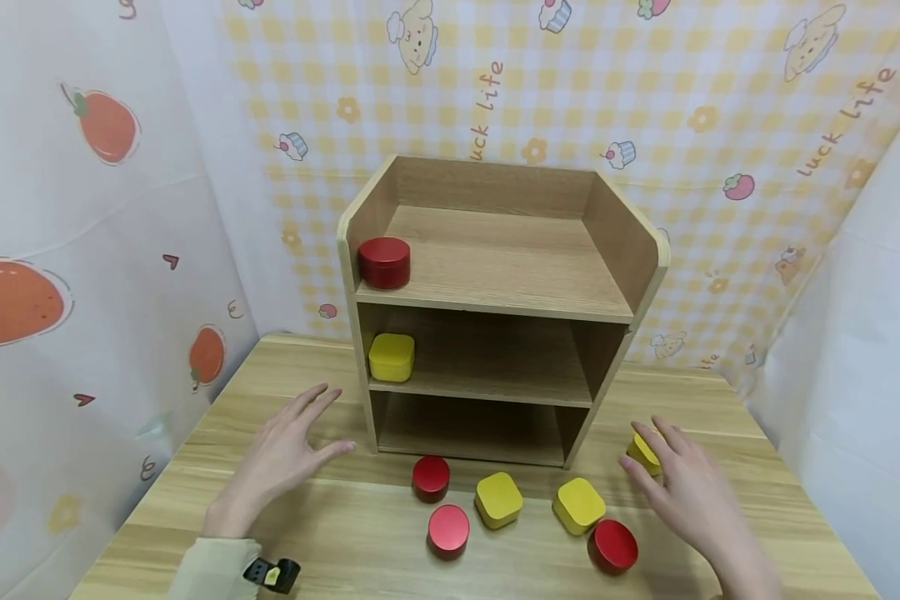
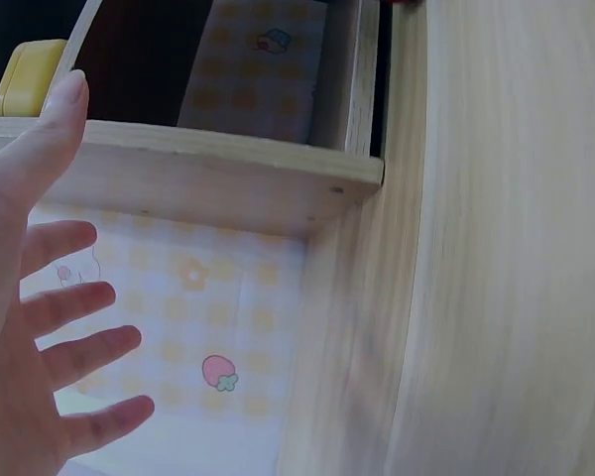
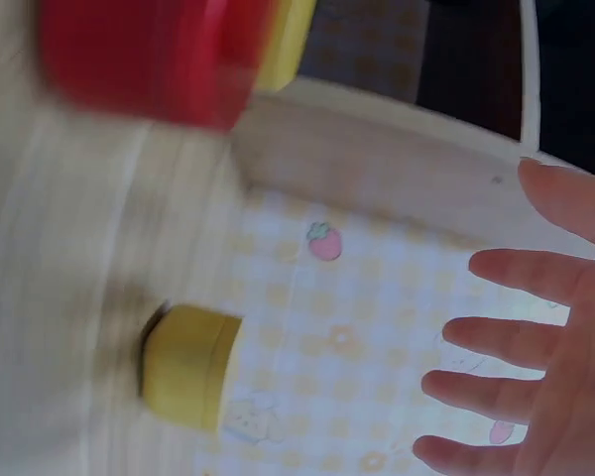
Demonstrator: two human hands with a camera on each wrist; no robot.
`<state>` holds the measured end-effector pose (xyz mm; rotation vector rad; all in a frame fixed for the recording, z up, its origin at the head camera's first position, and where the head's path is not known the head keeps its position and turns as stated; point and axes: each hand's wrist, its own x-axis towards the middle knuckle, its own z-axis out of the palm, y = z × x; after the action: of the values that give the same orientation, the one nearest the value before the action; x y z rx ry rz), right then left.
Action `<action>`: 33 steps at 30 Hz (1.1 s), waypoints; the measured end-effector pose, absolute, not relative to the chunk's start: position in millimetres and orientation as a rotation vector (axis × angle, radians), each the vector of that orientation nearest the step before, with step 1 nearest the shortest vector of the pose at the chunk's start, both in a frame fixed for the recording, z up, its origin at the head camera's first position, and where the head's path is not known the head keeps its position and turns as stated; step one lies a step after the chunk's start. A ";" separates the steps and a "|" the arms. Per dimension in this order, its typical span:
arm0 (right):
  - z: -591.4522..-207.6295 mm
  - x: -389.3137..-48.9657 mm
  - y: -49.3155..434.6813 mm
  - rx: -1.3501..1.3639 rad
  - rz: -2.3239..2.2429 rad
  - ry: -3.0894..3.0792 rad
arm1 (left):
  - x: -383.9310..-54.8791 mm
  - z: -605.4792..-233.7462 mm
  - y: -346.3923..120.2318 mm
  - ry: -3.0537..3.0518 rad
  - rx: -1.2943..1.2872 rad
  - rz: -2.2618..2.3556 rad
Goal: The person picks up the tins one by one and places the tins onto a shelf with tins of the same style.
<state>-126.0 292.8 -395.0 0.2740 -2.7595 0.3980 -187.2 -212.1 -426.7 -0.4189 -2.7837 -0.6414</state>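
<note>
My left hand (image 1: 281,458) hovers left of a small wooden shelf unit (image 1: 495,310), its fingers spread and holding nothing. On the other side, my right hand (image 1: 686,496) is raised with loose fingers, partly covering a yellow square tin (image 1: 643,456) in the head view. The right wrist view shows that tin (image 3: 186,365) apart from the fingers. A round red tin (image 1: 384,263) sits at the left of the top shelf; a yellow square tin (image 1: 392,358) sits at the left of the middle shelf.
Before the unit on the wooden table (image 1: 360,550) stand red round tins (image 1: 448,532) and yellow square tins, including one (image 1: 498,500) near the middle and another (image 1: 579,505) touching or close to a red tin (image 1: 612,547). Patterned cloth (image 1: 285,108) hangs behind and beside the table.
</note>
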 end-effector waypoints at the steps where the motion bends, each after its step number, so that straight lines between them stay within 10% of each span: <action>1: -393.4 -126.3 289.4 0.282 0.405 -2.754 | -187.5 -426.8 -211.1 -2.771 -0.419 -0.657; 33: -396.4 -133.8 184.4 0.633 0.592 -2.670 | -208.2 -436.6 -159.4 -2.272 -0.265 -1.394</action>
<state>-133.8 184.4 -396.4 0.6334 -2.6701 0.5923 -208.2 -159.4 -436.6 -0.2652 -2.2722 -1.3941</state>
